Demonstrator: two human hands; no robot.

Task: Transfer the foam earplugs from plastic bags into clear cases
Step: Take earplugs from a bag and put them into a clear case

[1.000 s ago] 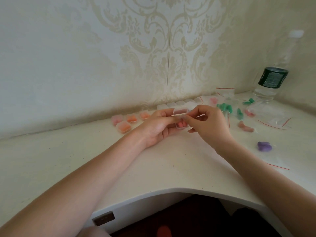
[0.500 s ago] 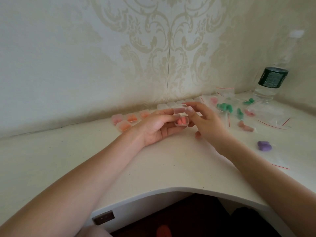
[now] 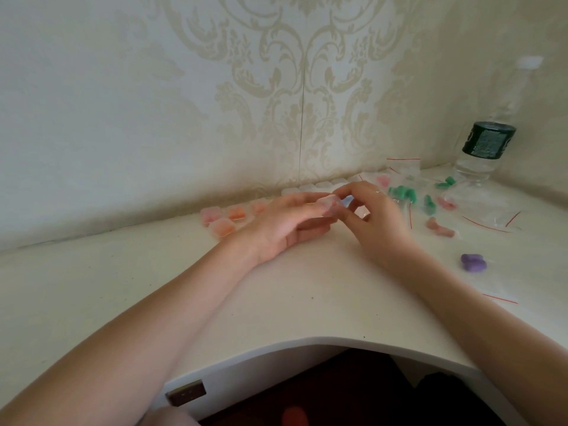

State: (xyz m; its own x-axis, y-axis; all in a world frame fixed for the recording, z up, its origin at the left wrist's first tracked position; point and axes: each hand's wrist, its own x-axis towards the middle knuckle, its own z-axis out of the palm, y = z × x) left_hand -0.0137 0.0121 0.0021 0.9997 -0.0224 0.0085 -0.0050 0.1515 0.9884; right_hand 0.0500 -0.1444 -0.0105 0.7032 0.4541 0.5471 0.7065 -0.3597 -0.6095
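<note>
A small clear case [image 3: 329,206] with pinkish earplugs inside sits between both hands above the white desk [image 3: 276,302]. My left hand [image 3: 285,226] holds it from the left with fingertips. My right hand [image 3: 378,216] pinches it from the right, fingers curled over its top; the lid looks folded down. Filled cases with orange and pink plugs [image 3: 222,221] lie to the left by the wall. Empty clear cases [image 3: 313,187] line the wall behind the hands. Green earplugs [image 3: 402,192] in bags, pink earplugs [image 3: 439,227] and purple earplugs [image 3: 473,262] lie to the right.
A water bottle [image 3: 482,149] with a dark label stands in the right corner. Empty plastic bags with red strips [image 3: 491,222] are scattered at the right. Patterned wallpaper closes the back. The desk's curved front edge [image 3: 307,341] runs near me.
The case was open with orange-pink plugs showing; my right hand has moved onto it and now covers it, with the lid pressed down.
</note>
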